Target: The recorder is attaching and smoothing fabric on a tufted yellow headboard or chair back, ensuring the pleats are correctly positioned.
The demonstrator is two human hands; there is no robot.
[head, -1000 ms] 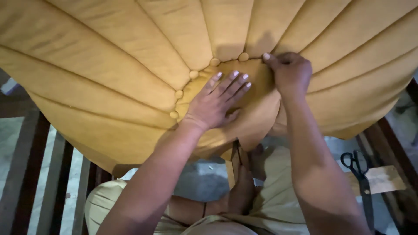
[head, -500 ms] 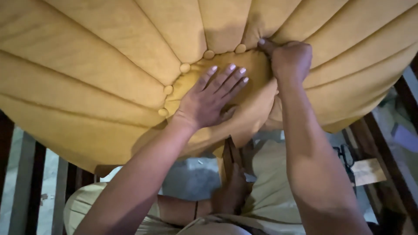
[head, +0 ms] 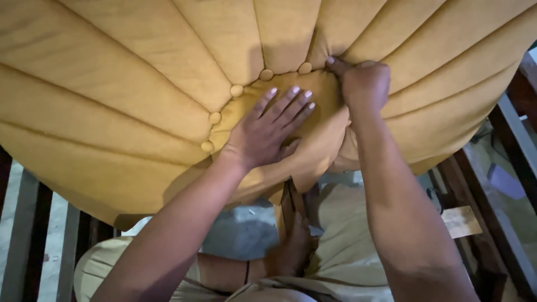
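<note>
Mustard-yellow channel-tufted fabric cushion (head: 140,106), filling the far view: left hand (head: 268,131) flat, fingers spread on its centre panel beside fabric-covered buttons (head: 236,90); right hand (head: 363,84) clenched, tucking the seam; next likely firm, even pressing.

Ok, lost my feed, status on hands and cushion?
Left hand flat, fingers spread, on mustard-yellow channelled fabric cushion. Right hand fisted, thumb pressing seam beside fabric-covered buttons. Nothing in the way.
</note>
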